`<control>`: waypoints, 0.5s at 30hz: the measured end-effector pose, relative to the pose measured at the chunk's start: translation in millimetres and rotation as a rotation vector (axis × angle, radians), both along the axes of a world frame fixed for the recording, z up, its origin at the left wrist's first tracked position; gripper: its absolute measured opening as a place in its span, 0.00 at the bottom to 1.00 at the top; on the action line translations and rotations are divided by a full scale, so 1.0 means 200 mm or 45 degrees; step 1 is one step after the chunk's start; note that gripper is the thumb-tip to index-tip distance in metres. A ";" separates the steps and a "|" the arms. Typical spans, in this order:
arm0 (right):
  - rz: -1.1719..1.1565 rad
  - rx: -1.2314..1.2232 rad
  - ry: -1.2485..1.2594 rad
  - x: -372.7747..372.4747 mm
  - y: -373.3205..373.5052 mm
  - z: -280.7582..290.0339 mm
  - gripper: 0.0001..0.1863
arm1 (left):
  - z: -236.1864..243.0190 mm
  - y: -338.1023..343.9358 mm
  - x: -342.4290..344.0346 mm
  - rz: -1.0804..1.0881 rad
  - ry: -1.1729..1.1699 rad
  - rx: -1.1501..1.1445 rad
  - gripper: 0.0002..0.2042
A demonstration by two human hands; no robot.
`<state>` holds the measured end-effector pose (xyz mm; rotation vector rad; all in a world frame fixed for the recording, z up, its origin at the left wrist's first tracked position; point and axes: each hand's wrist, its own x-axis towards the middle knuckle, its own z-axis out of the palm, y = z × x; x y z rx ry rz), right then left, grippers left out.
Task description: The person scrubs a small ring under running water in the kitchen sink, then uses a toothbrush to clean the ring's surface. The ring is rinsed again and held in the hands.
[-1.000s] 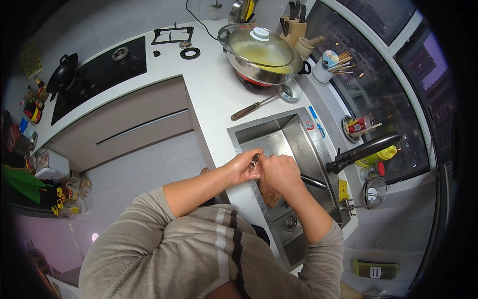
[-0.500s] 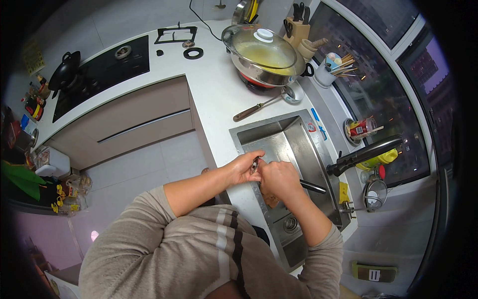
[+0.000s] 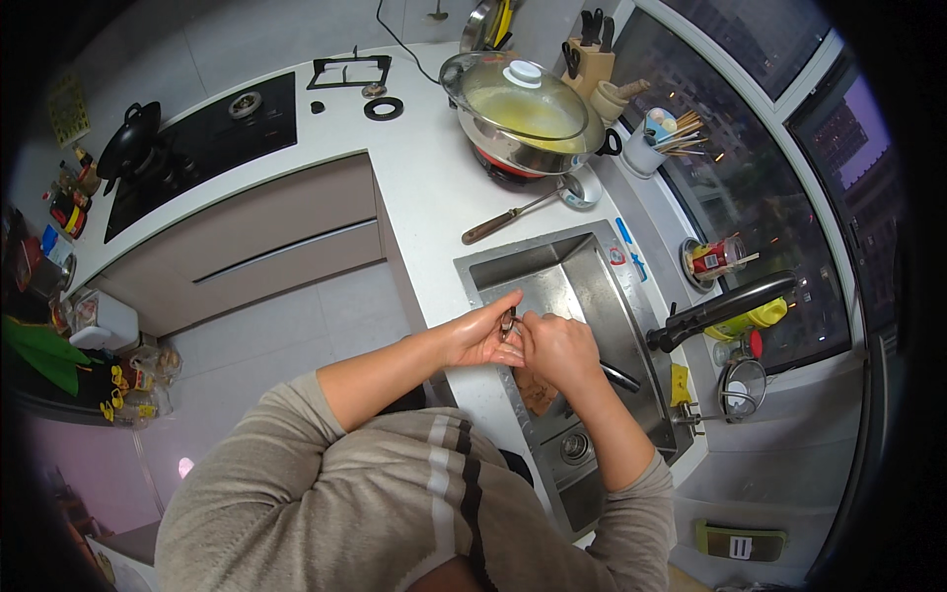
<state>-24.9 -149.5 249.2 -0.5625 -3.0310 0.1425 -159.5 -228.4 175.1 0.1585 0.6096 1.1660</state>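
Observation:
Both my hands meet over the near left side of the steel sink (image 3: 604, 318). My left hand (image 3: 483, 335) is turned palm up, its fingers curled around a small dark, shiny piece (image 3: 507, 323) whose kind I cannot make out. Close against it, my right hand (image 3: 559, 350) is closed on a tool with a long black handle (image 3: 620, 377). That handle sticks out past my right wrist; the tool's working end is hidden by the hands. Below them in the sink lies a brown, crumpled-looking piece (image 3: 536, 393), partly covered by my right hand.
Beyond the sink, a ladle (image 3: 490, 226) lies on the white counter near a lidded steel pot (image 3: 528, 109). A black faucet (image 3: 725, 308) reaches over the sink's right edge, beside a yellow cloth (image 3: 680, 383). A knife block (image 3: 589, 61) stands at the back.
My left hand has opened slightly, showing more of its palm and the dark piece. The right hand has shifted a little, and the black handle has tilted lower at its outer end.

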 end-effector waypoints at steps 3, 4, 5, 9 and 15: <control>-0.041 -0.028 0.033 0.00 0.00 -0.01 0.11 | 0.04 -0.01 0.00 0.007 0.100 0.032 0.32; -0.039 -0.030 0.029 0.00 0.00 0.00 0.11 | 0.04 -0.01 0.00 -0.003 0.109 0.040 0.33; -0.037 -0.033 0.024 0.00 0.00 0.00 0.11 | 0.04 -0.01 0.00 -0.013 0.118 0.048 0.34; -0.060 -0.036 0.038 0.01 0.01 -0.01 0.11 | 0.05 -0.02 0.00 -0.042 0.181 0.074 0.35; -0.048 0.025 0.023 0.00 0.01 0.00 0.10 | 0.04 -0.03 0.01 -0.045 0.557 -0.021 0.34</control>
